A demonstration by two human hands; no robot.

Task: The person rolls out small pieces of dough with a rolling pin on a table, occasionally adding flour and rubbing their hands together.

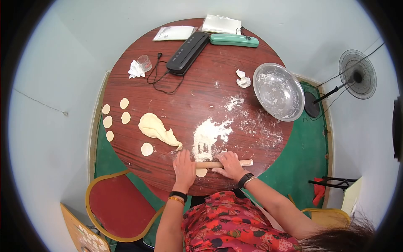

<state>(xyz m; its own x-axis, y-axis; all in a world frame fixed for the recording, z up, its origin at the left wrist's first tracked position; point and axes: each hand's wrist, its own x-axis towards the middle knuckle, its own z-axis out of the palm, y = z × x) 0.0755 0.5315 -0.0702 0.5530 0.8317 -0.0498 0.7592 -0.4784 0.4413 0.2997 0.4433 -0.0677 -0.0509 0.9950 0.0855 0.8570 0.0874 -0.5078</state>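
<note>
A wooden rolling pin (226, 164) lies across a small dough round (201, 172) near the table's front edge. My left hand (184, 168) rests over the pin's left end. Toward its other end, my right hand (229, 165) is on the pin, with the thumb below it. White flour (208, 136) is spread just beyond the pin. A long lump of dough (154, 127) sits to the left, its narrow end close to my left fingertips. Several flat dough rounds (147, 149) lie on the left part of the table.
The round wooden table (189, 101) holds a steel bowl (278, 92), a black appliance (188, 53) with a cord, a green device (234, 40), a clear cup (145, 63) and crumpled tissues (243, 79). A red chair (121, 206) stands front left, a fan (357, 74) at right.
</note>
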